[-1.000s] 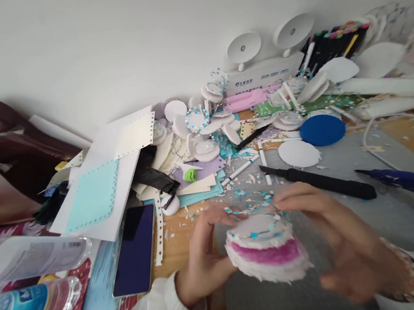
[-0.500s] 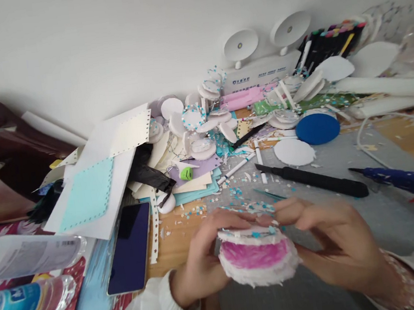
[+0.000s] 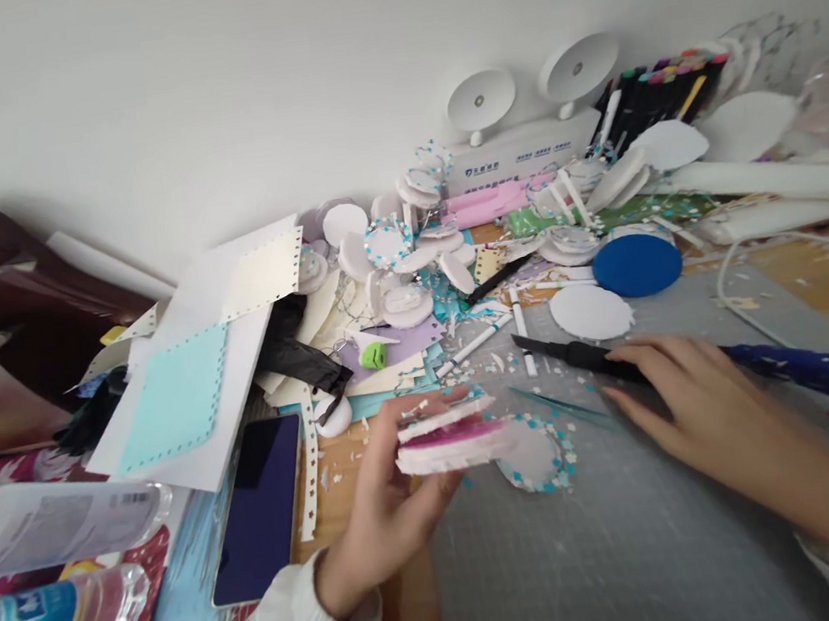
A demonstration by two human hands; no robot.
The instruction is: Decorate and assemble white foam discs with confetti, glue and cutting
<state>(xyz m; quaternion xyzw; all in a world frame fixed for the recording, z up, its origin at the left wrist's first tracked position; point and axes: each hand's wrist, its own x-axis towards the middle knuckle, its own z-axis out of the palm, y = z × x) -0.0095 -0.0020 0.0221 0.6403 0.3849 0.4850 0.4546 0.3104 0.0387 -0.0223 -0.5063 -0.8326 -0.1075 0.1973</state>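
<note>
I see the left hand [image 3: 379, 516] holding a stack of white foam discs with a pink layer [image 3: 449, 435] just above the counter [image 3: 627, 566], fingers and thumb clamped on its near edge so that most of the stack juts out to the right unsupported. The layers look loosely joined, with a gap showing between the top disc and the pink one. My worry is that they could slide apart or the top disc could tip off if the grip eases.

Right beside the stack, partly under its far edge, a flat white disc rimmed with blue beads [image 3: 542, 451] lies on the grey mat. A drop or a careless sweep could scatter those beads among the scraps already strewn there.

The right hand [image 3: 690, 408] is open, fingers spread and empty, its tips touching or nearly touching the black craft knife [image 3: 578, 356]. I cannot tell which end is the blade, so a blind grab risks a cut. The blue glue gun [image 3: 814, 367] lies just behind that hand, with a red light showing near it at the frame edge, so a hot nozzle and a burn are possible if the wrist drifts back. The picture is blurred here, which limits my judgement.
</note>
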